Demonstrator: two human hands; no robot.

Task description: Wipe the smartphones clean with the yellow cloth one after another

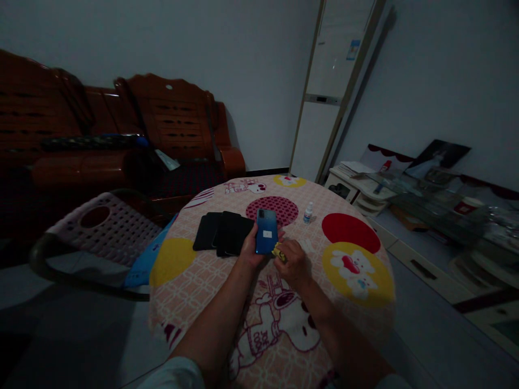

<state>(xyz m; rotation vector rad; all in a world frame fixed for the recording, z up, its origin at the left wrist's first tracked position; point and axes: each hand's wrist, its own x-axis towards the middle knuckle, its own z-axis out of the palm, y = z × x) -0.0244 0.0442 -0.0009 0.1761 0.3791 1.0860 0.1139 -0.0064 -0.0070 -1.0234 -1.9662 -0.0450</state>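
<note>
- The round desk (203, 283) reaches past your work on every side; its patterned cloth shows between the white bottle (308, 216) and the right edge.
- To your left, a woven chair (109, 224) stands close by the desk's rim.
- Your left hand (250, 251) grips one blue phone (266, 222) above the middle of the desk, back face up, a small white label on it.
- Your right hand (295, 262) is closed around one small yellow item (279, 252) at the phone's lower right corner; you cannot tell whether they touch.
- Just left of the phone lie dark flat slabs (233, 232), at least two, overlapping; the exact count is unclear.
- One container on the desk: that bottle, upright, right of the phone; its contents cannot be made out.
</note>
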